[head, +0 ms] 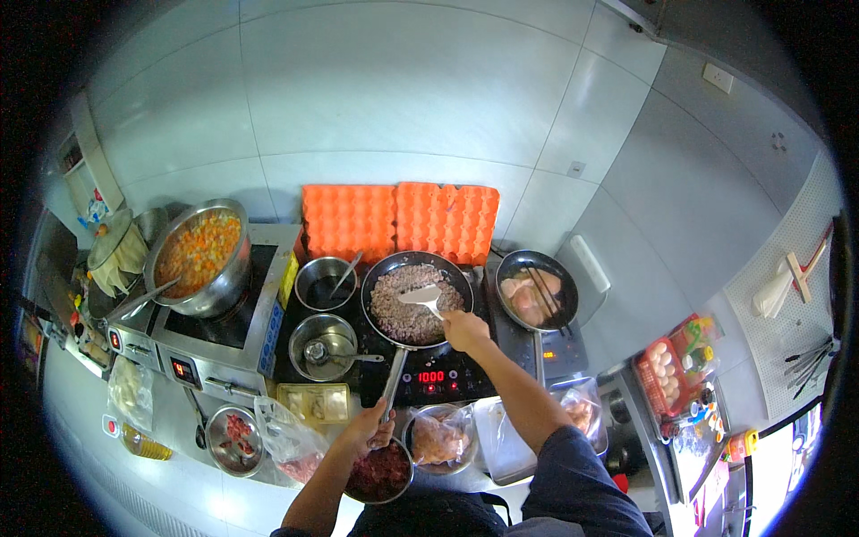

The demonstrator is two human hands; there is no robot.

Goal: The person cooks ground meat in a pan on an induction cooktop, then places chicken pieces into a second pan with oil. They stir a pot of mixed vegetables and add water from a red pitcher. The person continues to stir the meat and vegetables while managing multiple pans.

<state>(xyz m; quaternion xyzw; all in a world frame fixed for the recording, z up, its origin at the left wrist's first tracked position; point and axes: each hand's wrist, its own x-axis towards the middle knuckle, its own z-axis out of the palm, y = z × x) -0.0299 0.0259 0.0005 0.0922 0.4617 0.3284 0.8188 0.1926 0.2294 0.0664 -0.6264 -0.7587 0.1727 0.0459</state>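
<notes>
My left hand [368,427] grips the long metal handle of a black frying pan [468,285], which sits on an induction cooktop [480,382]. Browned minced meat [396,315] covers the pan's bottom. In my right hand [466,330] is a white spatula [423,295], its blade over the middle of the meat. Under my left forearm and hand, partly hidden, a metal bowl holds dark red raw meat [379,473]. To the right, a second frying pan [537,327] carries pale chicken pieces [520,299] with chopsticks [542,292] lying across them.
A large steel pot [221,299] of diced vegetables stands on the left cooker. Two small steel pots [327,260] [295,346] flank my pan. Orange egg trays [402,221] lean on the wall. Along the front edge are bagged meat [439,436], a metal tray [500,443] and a bowl [218,446].
</notes>
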